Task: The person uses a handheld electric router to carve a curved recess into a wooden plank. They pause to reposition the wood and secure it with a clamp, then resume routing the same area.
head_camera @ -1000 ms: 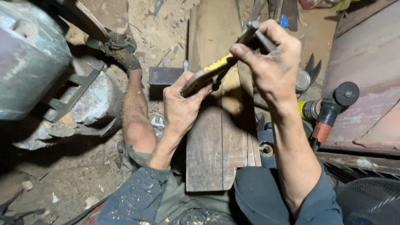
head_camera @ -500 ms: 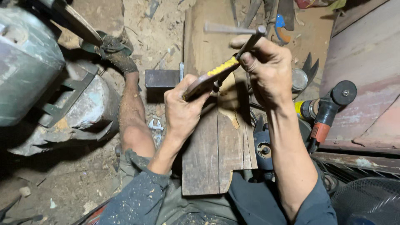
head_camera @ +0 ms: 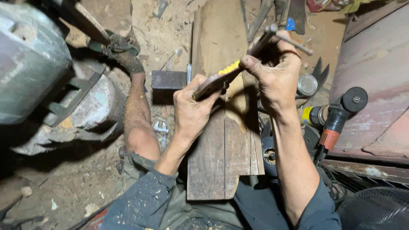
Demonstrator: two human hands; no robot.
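The left hand is clamped on the lower end of a pair of pliers with yellow-sleeved handles, squeezing them shut. The right hand closes around the tool's upper end, where a thin metal rod juts out to the right past the knuckles; whether the jaws actually bite the rod is hard to tell, since the fingers cover them. Both hands work just above a worn wooden plank lying on the dusty floor between the person's legs. An angle grinder (red collar, black disc guard) rests to the right, a small wrench lies beside the left leg. The step in hand looks like gripping and bending the rod; the next move calls for a firm squeeze and a steady twist.
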